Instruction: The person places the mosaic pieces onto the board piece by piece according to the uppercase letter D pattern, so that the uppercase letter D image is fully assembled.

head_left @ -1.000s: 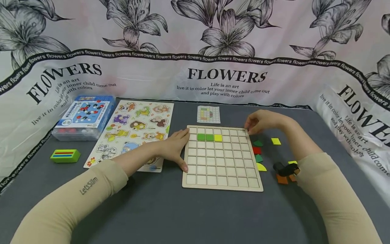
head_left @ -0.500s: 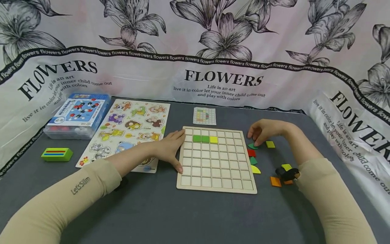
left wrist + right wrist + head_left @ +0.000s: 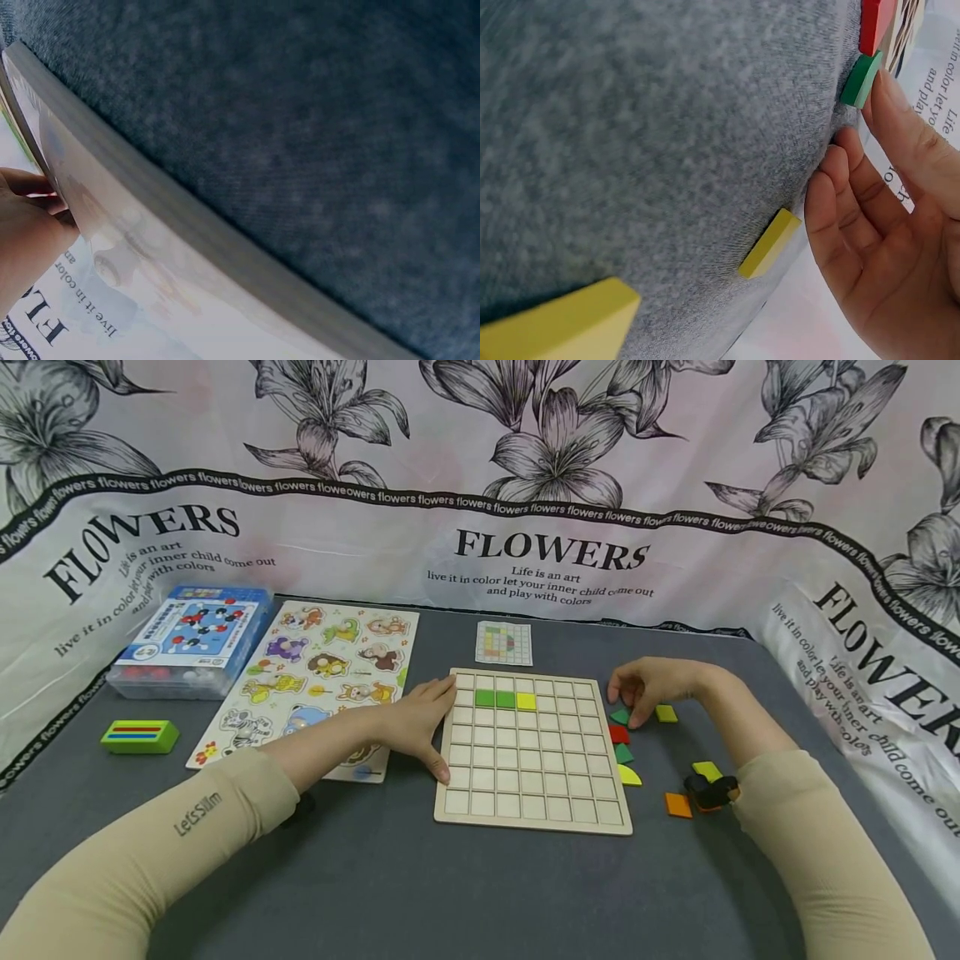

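Observation:
In the head view, a pale wooden grid board [image 3: 534,760] lies on the table with two green squares [image 3: 495,699] and a yellow square [image 3: 526,702] set in its cells. My left hand [image 3: 415,721] rests along the board's left edge, its fingers extended and thumb spread. Beside the top right edge, my right hand [image 3: 660,687] pinches a green round-edged piece [image 3: 861,81]. In the right wrist view the thumb touches this piece and the other visible fingers are curled; the index fingertip is hidden. A red piece [image 3: 619,733] lies just below it.
Another green piece [image 3: 623,754], a yellow quarter-round [image 3: 628,775], yellow squares [image 3: 666,713] and orange pieces [image 3: 678,805] lie right of the board. A pattern card [image 3: 503,643] lies behind it. Left are an animal puzzle board [image 3: 330,664], a plastic box [image 3: 191,643] and a green block [image 3: 140,737].
My right hand has come down from the board's top right corner to the green round-edged piece, which has turned slightly. The left hand stays at the board's edge; the head view has shifted a little.

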